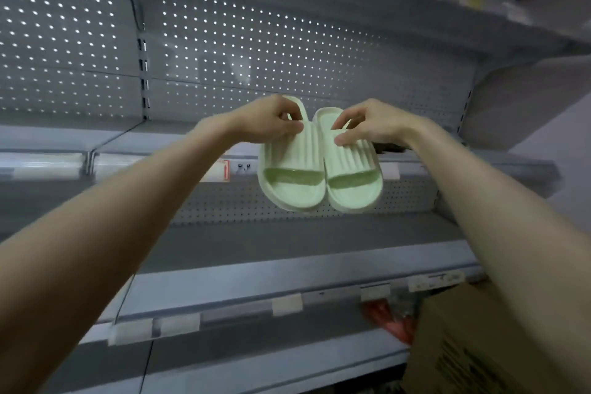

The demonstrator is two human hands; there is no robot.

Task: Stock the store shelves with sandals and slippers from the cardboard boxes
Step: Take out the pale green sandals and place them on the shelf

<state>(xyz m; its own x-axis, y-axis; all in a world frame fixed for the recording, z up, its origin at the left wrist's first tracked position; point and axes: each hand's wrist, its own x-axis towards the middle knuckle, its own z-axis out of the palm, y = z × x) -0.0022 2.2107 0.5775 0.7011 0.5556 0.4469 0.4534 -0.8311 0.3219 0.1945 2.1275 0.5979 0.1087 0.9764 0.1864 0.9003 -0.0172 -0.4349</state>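
Both hands — left hand, right hand — each pinch one pale green slipper before the shelf.

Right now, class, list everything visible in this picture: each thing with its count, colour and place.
slippers: 2, pale green, side by side, held before the middle shelf
shelves: several, grey, tiered across the view
label strips: several, white, on shelf edges
cardboard box: 1, brown, lower right
red item: 1, blurred, left of the box
left grip: bare hand, pinches one slipper's strap
right grip: bare hand, pinches the other's strap
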